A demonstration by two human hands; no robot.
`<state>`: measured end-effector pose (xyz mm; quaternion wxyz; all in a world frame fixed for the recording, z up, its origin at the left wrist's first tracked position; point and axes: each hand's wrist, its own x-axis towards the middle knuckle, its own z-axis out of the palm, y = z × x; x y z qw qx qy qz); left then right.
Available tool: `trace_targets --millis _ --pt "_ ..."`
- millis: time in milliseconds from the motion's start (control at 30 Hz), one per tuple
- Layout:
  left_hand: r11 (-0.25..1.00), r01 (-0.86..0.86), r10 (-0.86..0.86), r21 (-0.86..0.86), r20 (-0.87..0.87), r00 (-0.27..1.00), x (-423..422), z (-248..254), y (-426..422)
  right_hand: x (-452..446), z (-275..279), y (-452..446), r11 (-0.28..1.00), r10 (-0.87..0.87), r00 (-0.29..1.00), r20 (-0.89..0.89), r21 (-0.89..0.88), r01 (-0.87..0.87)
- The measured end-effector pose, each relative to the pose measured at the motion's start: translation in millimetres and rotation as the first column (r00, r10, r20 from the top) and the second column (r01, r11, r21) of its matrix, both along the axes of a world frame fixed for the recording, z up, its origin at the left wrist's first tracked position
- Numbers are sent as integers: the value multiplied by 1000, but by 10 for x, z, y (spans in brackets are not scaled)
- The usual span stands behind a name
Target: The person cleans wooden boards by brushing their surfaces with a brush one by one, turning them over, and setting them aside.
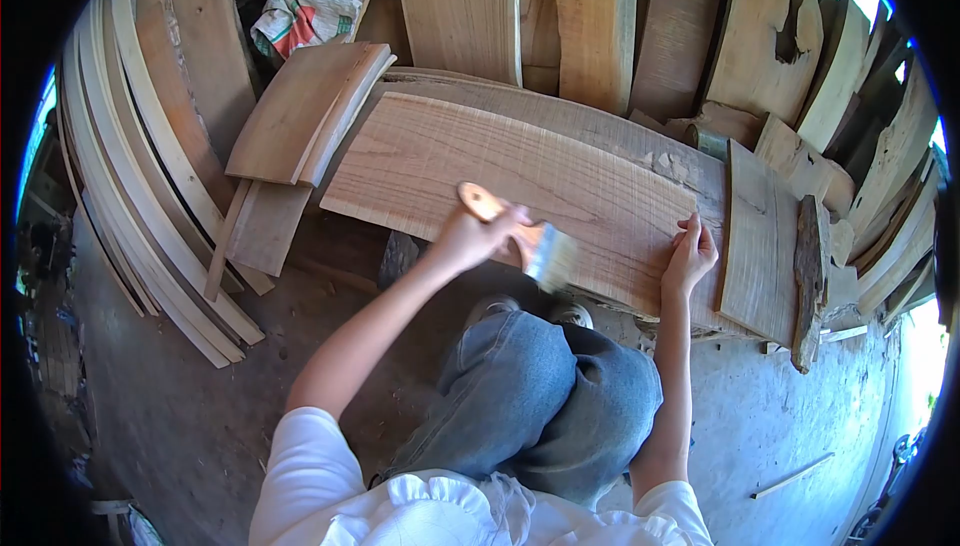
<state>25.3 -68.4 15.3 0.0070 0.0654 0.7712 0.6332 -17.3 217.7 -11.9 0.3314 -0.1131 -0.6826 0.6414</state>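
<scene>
My left hand [478, 239] is closed around the wooden handle of a flat paintbrush [482, 202]. The pale bristles are slightly blurred and point down to the right, over the near edge of a board. That wooden board [500, 166], light brown with visible grain, lies lengthwise before me on a larger plank [590, 126]. At the board's right end, my right hand [690, 258] has its fingers curled against the edge, seemingly pinching it. The exact contact of these fingertips is partly hidden.
Short boards [300, 111] are stacked on the left, beside long thin strips [130, 186]. Another board [760, 246] lies to the right with a bark-edged piece [810, 281]. Tall planks [458, 11] lean at the back, near a crumpled sack [308, 14]. A thin stick [792, 476] lies on the floor.
</scene>
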Motion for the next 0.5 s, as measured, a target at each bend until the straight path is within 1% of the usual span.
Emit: trace_targets --millis 33,67,133,167,200,233,267,300,333,400,433,500 --pt "997 -53 54 -56 19 998 3 -23 -226 10 -5 4 1000 10 1000 1 11 -10" --pt "993 -104 106 -59 16 994 56 58 -413 2 -28 13 1000 16 1000 -14 10 -16" --pt "966 -224 227 -129 11 974 127 186 -834 13 -15 -6 1000 25 1000 -12 4 -25" --pt "931 -293 293 -215 -32 955 141 225 -1066 21 -5 -15 1000 29 1000 -9 2 -28" --pt "900 -362 355 -243 -75 932 174 287 -1296 24 2 -25 1000 16 1000 5 12 -16" --pt "830 -462 432 -313 -164 887 187 311 -1537 35 17 -34 1000 17 1000 6 10 -17" --pt "631 -573 533 -523 -244 810 200 347 -1782 48 36 -44 1000 25 1000 16 14 -25" --pt "331 -643 529 -690 -429 732 196 320 -2054 48 44 -49 999 33 999 25 18 -34" --pt "8 -661 503 -751 -568 651 292 545 -1981 37 37 -47 999 34 999 22 16 -34" --pt "288 -679 485 -676 -508 712 394 743 -1940 17 7 -43 999 22 999 26 29 -23" --pt "409 -662 536 -628 -422 731 374 714 -1955 16 3 -41 999 20 999 28 26 -21" --pt "602 -645 525 -470 -376 764 251 498 -1894 12 5 -39 996 16 999 41 83 -19"
